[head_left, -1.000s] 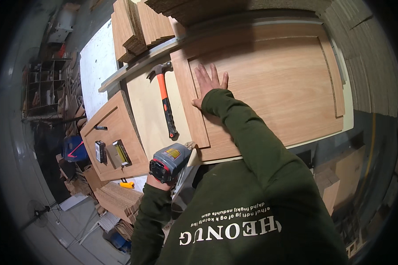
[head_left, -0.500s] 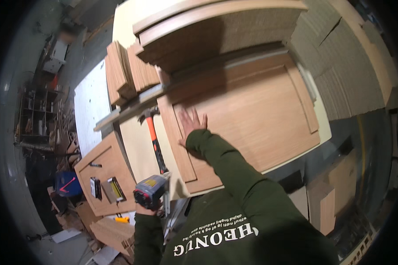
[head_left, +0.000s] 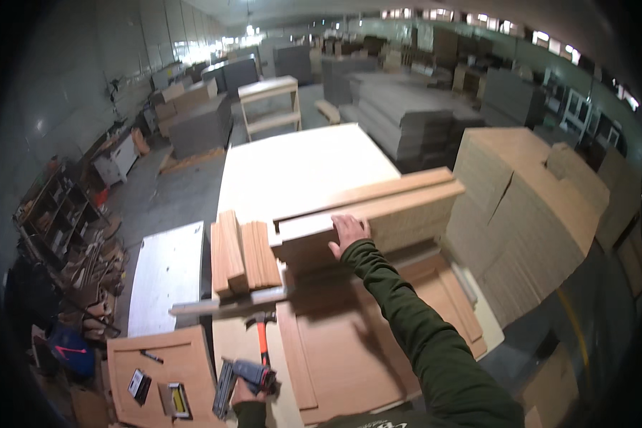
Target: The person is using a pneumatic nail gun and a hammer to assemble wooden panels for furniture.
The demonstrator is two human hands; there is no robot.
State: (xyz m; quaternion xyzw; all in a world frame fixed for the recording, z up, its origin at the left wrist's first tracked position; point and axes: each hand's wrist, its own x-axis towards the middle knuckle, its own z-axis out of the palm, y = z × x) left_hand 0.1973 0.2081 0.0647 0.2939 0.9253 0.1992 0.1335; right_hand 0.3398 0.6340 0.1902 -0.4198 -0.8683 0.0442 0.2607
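My left hand (head_left: 244, 391) grips a grey and black nail gun (head_left: 254, 372) at the near left of the workbench. My right hand (head_left: 351, 232) reaches out to a stack of long wooden boards (head_left: 406, 207) standing on edge. Its fingers lie over the boards' near upper edge, thumb apart. Under my right forearm lies a flat wooden panel (head_left: 346, 357) with strips along its sides. A claw hammer (head_left: 263, 342) with an orange and black handle rests between the nail gun and the panel's left strip.
Short wooden pieces (head_left: 239, 257) stand left of the boards, behind a long metal bar (head_left: 225, 307). A smaller panel (head_left: 125, 406) at the near left carries a pen (head_left: 151, 356) and small boxes (head_left: 140, 386). Large cardboard (head_left: 528, 200) stands at the right.
My right hand has left the panel's surface and moved forward to the upright boards. The left hand keeps the nail gun. The view has tilted up, showing more of the workshop.
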